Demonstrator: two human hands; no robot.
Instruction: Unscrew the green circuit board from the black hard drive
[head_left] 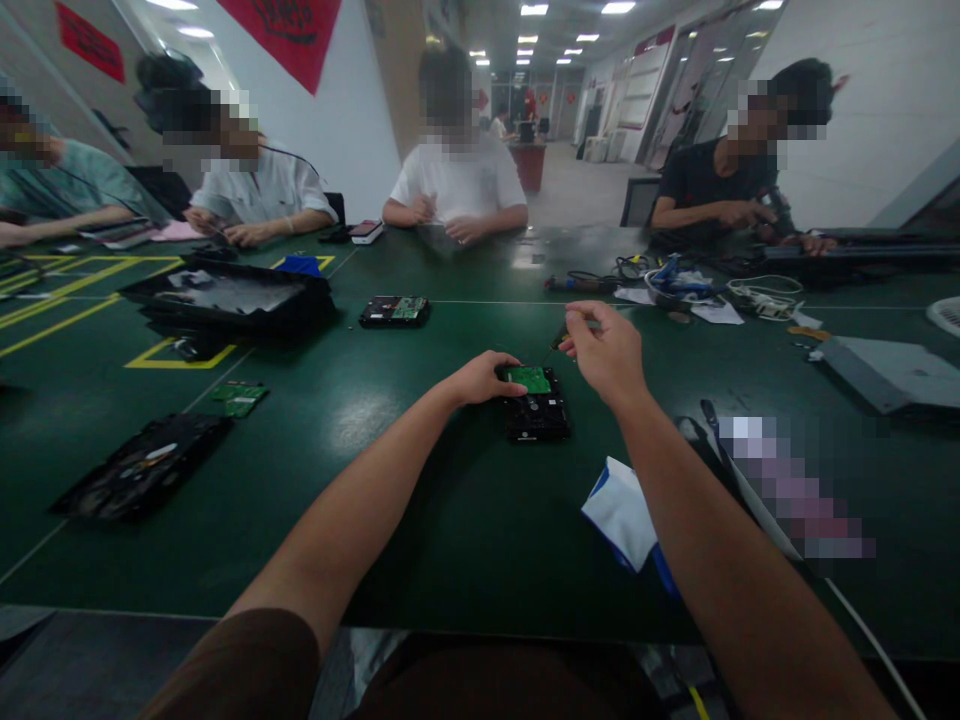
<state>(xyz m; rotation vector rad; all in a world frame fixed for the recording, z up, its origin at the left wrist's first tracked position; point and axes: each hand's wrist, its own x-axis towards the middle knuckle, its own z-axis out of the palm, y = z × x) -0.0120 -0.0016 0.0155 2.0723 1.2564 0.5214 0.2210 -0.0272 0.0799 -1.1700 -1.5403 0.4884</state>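
A black hard drive [537,415] with a green circuit board on its far half lies flat on the green table. My left hand [480,380] is closed on its left side, thumb resting over the board's near edge and fingers at the far side. In my right hand [609,352] a screwdriver [558,338] is pinched, its thin shaft slanting down to the drive's far right corner. Whether the tip touches a screw is too small to tell. A white and blue cloth item [621,508] lies near my right forearm.
Another hard drive [394,311] lies farther back. On the left are a black open case [240,298], a loose circuit board [241,398] and a dark flat part [150,465]. Cables [679,280] and a grey metal box [889,370] are at right. Several people sit across the table.
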